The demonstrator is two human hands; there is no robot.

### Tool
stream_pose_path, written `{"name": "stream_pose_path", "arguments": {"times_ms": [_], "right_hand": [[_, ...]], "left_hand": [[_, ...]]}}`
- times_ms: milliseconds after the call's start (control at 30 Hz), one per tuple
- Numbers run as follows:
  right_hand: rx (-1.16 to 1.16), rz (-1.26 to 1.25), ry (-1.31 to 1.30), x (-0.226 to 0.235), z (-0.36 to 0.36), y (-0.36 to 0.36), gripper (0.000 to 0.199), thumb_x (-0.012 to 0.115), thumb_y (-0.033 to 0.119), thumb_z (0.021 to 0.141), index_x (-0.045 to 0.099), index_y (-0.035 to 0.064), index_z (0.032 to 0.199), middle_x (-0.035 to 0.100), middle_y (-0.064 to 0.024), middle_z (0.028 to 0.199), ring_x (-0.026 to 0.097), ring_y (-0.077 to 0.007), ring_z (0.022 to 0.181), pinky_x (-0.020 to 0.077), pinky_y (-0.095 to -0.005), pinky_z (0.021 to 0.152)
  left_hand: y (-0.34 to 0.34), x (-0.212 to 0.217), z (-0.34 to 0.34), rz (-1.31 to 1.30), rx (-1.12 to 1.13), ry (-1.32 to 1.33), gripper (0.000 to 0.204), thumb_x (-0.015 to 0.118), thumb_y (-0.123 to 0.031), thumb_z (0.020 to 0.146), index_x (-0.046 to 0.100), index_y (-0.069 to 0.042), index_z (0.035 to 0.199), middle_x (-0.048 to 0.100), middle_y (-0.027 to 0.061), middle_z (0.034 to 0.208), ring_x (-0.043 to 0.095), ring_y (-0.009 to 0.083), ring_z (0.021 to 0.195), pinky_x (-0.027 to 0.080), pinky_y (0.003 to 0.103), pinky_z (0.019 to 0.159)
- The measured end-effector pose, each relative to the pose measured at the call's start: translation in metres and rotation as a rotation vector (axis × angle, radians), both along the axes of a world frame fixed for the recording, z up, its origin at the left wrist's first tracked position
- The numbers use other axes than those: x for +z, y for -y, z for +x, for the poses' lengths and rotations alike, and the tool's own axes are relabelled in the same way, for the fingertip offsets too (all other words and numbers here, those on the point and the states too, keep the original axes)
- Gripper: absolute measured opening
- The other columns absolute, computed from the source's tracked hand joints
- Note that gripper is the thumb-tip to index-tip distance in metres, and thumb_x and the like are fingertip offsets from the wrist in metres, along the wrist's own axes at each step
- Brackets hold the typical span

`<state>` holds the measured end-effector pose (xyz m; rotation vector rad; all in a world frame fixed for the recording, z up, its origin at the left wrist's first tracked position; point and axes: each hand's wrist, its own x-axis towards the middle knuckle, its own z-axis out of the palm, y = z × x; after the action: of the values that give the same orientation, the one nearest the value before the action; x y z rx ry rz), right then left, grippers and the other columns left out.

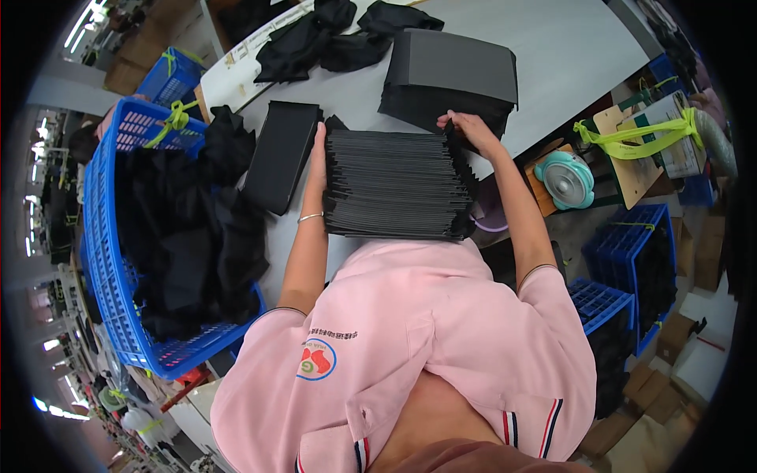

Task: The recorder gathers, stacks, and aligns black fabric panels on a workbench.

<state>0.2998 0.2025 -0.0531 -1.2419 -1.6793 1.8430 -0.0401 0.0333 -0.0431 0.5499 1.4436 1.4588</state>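
Observation:
A thick stack of thin black sheets stands against my pink shirt at the table's near edge, its layered edges facing up. My left hand grips the stack's left side, thumb up, with the other fingers hidden. At the far right corner, my right hand pinches the edge of a black sheet between thumb and fingers. Beyond that hand sits a second pile of black sheets with a smooth, slightly curved top. Left of my left hand lies a narrow black block of stacked pieces.
A blue plastic crate full of black pieces stands at the left. Black cloth pieces lie at the white table's far side. To the right are a small turquoise fan, a yellow-green strap and blue crates.

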Motion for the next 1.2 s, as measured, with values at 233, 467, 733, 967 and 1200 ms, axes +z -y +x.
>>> {"name": "stream_pose_path", "arguments": {"times_ms": [233, 467, 733, 967, 1200], "right_hand": [[-0.117, 0.093, -0.032, -0.008, -0.004, -0.023, 0.038, 0.063, 0.031, 0.102, 0.072, 0.0031, 0.126, 0.074, -0.0047, 0.116, 0.065, -0.0165, 0.108, 0.0477, -0.0284, 0.101], [-0.314, 0.300, 0.037, 0.030, -0.015, -0.023, 0.031, 0.073, 0.031, 0.096, 0.077, 0.0016, 0.087, 0.072, -0.0041, 0.075, 0.066, -0.0088, 0.066, 0.0525, -0.0284, 0.064], [-0.118, 1.599, 0.469, 0.106, -0.010, -0.084, 0.081, 0.077, 0.058, 0.082, 0.049, 0.0263, 0.151, 0.052, -0.0106, 0.151, 0.050, -0.0314, 0.137, 0.0361, -0.0497, 0.116], [-0.013, 1.555, 0.931, 0.057, -0.036, -0.108, 0.095, 0.067, 0.076, 0.080, 0.042, 0.0253, 0.157, 0.047, -0.0166, 0.154, 0.045, -0.0383, 0.139, 0.0398, -0.0575, 0.104], [-0.087, 1.386, 0.936, 0.062, -0.047, -0.093, 0.093, 0.063, 0.076, 0.085, 0.046, 0.0162, 0.154, 0.044, -0.0271, 0.151, 0.043, -0.0429, 0.140, 0.0371, -0.0642, 0.107]], "left_hand": [[0.014, 0.012, 0.018, -0.027, 0.060, 0.157, 0.064, 0.053, -0.065, 0.101, 0.070, -0.003, 0.109, 0.066, 0.0033, 0.104, 0.060, 0.0118, 0.096, 0.049, 0.026, 0.089], [0.020, 0.029, 0.026, -0.041, 0.081, 0.040, 0.062, 0.057, -0.063, 0.100, 0.071, -0.003, 0.110, 0.067, 0.0039, 0.106, 0.060, 0.0121, 0.095, 0.049, 0.029, 0.088], [0.007, 0.001, -0.009, -0.003, -0.096, 0.060, 0.051, 0.060, -0.055, 0.101, 0.072, -0.005, 0.101, 0.067, -0.0011, 0.097, 0.058, 0.0097, 0.092, 0.045, 0.028, 0.089], [0.008, 0.013, 0.012, -0.053, 0.001, 0.020, 0.049, 0.061, -0.055, 0.100, 0.070, -0.007, 0.097, 0.064, -0.0026, 0.094, 0.055, 0.0078, 0.085, 0.046, 0.026, 0.079], [-0.003, 0.029, 0.004, -0.037, -0.073, -0.240, 0.053, 0.067, -0.047, 0.098, 0.067, -0.002, 0.125, 0.068, 0.0063, 0.116, 0.061, 0.0159, 0.109, 0.047, 0.029, 0.097]]}}
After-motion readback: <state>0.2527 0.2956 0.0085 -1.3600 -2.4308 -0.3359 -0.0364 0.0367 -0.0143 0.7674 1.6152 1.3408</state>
